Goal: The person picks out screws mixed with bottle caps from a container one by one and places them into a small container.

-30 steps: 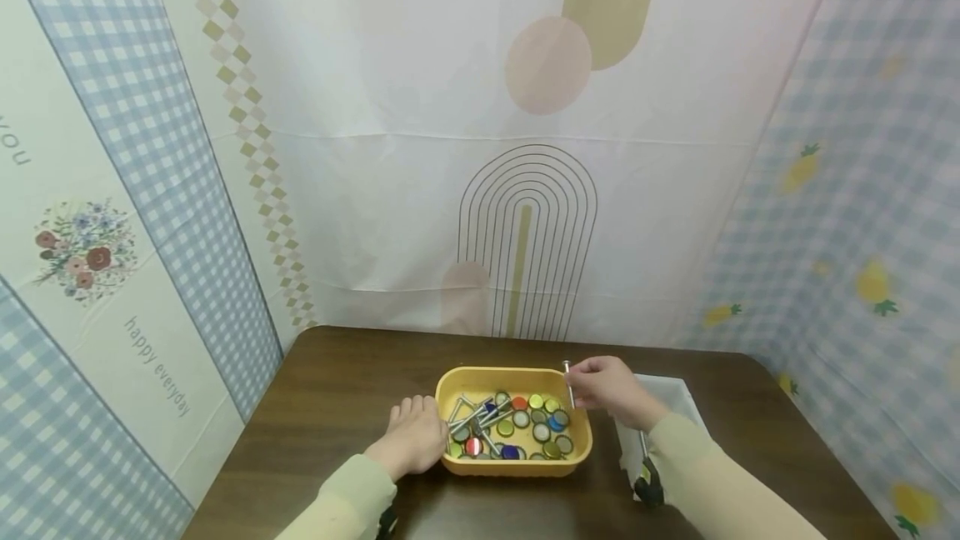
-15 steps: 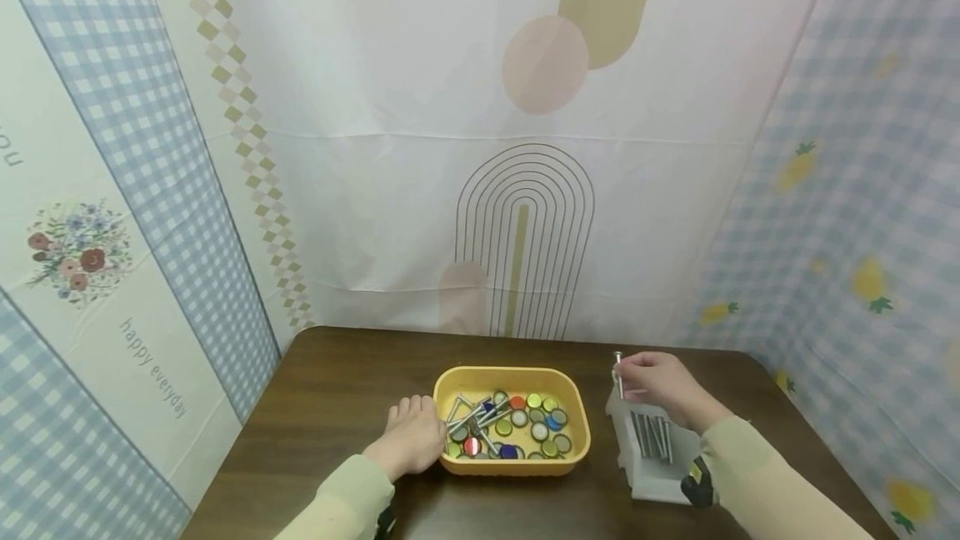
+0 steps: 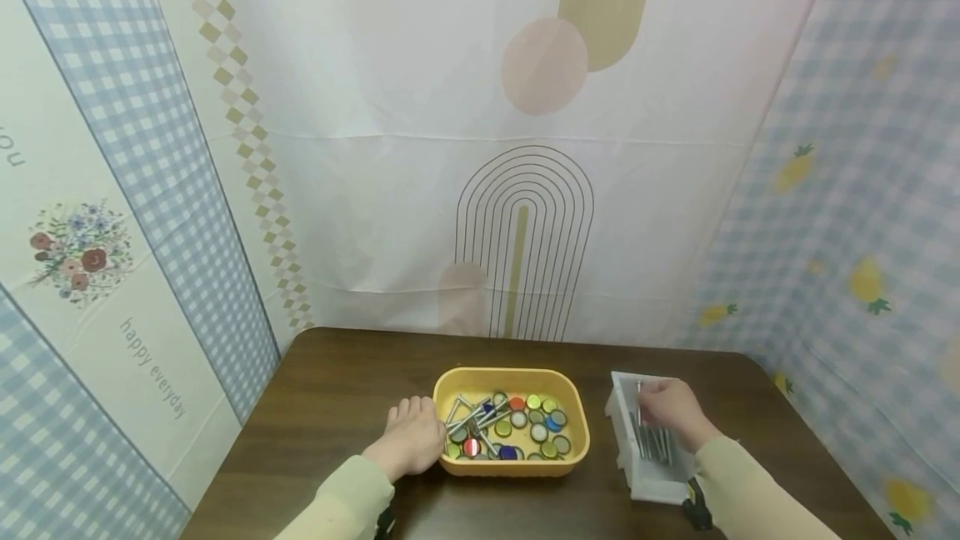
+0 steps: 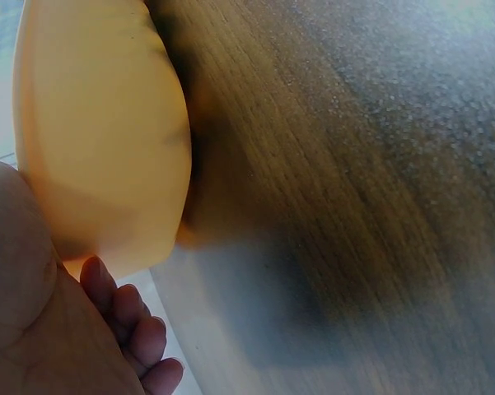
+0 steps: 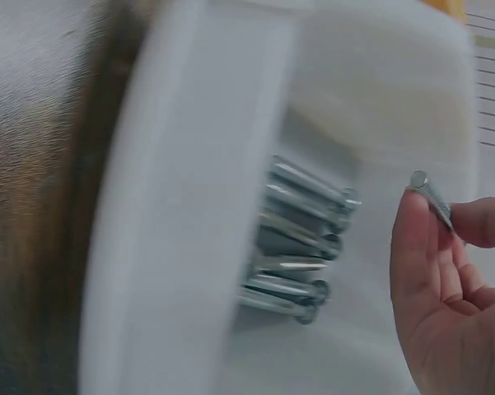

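Observation:
My right hand point(image 3: 672, 408) pinches a metal bolt point(image 5: 429, 197) between thumb and fingers, over the white bin point(image 3: 637, 473). Its threaded end shows in the right wrist view. Below it, several similar bolts point(image 5: 301, 247) lie side by side in the white bin. At the left end of the yellow bin point(image 3: 517, 468), my left hand point(image 3: 412, 432) holds the rim, thumb over the edge and the other fingers outside; the thumb tip is hidden in the left wrist view. Inside the yellow bin, a jumble of bolts point(image 3: 476, 417) lies left of many coloured bottle caps point(image 3: 538, 433).
Both bins stand on a dark brown wooden table point(image 3: 345, 382), with a strip of tabletop between them. A patterned white cloth point(image 3: 390, 215) hangs behind the table. A blue checked cloth with pineapples point(image 3: 847, 232) hangs along the right side.
My right hand has carried the bolt from the yellow bin's right edge rightward, then down into the white bin's opening. The left hand has stayed on the yellow bin.

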The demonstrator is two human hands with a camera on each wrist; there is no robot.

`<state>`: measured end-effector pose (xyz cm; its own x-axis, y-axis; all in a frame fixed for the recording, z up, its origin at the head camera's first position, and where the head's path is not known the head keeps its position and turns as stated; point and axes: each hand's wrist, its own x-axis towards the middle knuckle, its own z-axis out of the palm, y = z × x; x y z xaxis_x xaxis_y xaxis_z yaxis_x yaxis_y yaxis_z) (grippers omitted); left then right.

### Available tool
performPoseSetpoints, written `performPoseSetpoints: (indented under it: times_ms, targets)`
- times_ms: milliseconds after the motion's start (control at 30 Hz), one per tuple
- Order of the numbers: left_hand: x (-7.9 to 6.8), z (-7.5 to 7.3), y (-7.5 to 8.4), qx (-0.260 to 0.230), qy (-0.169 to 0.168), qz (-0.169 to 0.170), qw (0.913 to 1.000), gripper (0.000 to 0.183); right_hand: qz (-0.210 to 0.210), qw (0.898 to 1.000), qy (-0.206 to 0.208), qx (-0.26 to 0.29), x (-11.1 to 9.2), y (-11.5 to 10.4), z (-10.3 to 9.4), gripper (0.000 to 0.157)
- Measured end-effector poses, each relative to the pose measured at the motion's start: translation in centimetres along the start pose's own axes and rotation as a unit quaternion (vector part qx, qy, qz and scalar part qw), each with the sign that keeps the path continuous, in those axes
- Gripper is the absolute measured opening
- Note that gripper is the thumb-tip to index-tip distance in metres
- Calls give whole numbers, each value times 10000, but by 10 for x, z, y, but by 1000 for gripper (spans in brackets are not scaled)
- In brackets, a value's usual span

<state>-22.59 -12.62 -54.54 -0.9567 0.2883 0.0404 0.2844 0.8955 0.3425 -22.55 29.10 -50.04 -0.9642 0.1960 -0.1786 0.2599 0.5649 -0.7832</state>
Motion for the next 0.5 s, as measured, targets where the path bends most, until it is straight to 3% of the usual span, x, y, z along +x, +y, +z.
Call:
performPoseSetpoints:
  times_ms: [67,167,267,500]
  targets:
    - [0,1,0,17,-14,6,10000,20,-114,9991,63,-416,-1,6,4,18]
    - [0,1,0,35,-71,6,10000,20,-339,9925,88,-1168,-2,15,9,27]
    - [-3,-2,2,19,-87,34,10000,20,-410,9869,28,-1560,-3,21,11,30]
    - [-3,-4,4,24,-5,51,10000,19,-252,9878,-118,-1534,-5,22,15,26]
